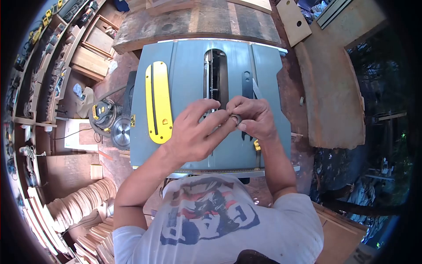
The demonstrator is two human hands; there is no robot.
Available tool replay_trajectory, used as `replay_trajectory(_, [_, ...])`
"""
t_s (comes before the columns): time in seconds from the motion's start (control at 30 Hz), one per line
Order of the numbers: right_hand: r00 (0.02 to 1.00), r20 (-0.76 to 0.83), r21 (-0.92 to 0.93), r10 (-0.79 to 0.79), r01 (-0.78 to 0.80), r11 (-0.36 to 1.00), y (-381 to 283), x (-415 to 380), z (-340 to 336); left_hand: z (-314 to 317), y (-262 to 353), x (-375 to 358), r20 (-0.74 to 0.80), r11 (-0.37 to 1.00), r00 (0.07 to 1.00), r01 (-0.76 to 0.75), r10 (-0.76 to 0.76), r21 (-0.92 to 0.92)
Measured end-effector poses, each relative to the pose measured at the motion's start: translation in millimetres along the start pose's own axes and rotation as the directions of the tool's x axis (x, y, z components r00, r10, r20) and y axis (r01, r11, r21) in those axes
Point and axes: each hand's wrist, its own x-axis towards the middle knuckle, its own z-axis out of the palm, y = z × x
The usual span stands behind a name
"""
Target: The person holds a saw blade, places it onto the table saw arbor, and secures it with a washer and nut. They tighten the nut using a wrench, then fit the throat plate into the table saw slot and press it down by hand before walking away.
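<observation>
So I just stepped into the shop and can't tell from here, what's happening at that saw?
A person stands over a grey table saw with its blade slot open and no blade showing above the top. Both hands meet above the table: the left hand and right hand pinch a small metal ring, perhaps a washer or nut, between their fingertips. The yellow throat plate lies loose on the table's left side, and a black wrench lies beyond the hands. A circular blade rests on the floor at left.

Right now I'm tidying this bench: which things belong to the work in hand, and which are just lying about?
In hand:
small metal ring
left hand
right hand
grey table saw top

Lying about:
yellow throat plate
circular saw blade
stacked wooden discs
</observation>
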Motion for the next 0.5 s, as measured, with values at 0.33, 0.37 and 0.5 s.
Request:
replay_trajectory(0.33, [0.988, 0.070, 0.009, -0.135, 0.135, 0.991, 0, -5, 15, -1, 39, -15, -0.160, 0.976, 0.964, 0.202, -0.213, -0.083])
replay_trajectory(0.37, [0.988, 0.070, 0.003, -0.134, 0.134, 0.991, -1, -5, 16, -2, 41, -14, -0.155, 0.978, 0.966, 0.199, -0.206, -0.062])
replay_trajectory(0.5, [0.985, 0.082, -0.083, -0.151, 0.158, 0.984, -7, -4, 18, -4, 41, -11, -0.093, 0.990, 0.986, 0.141, -0.138, 0.023])
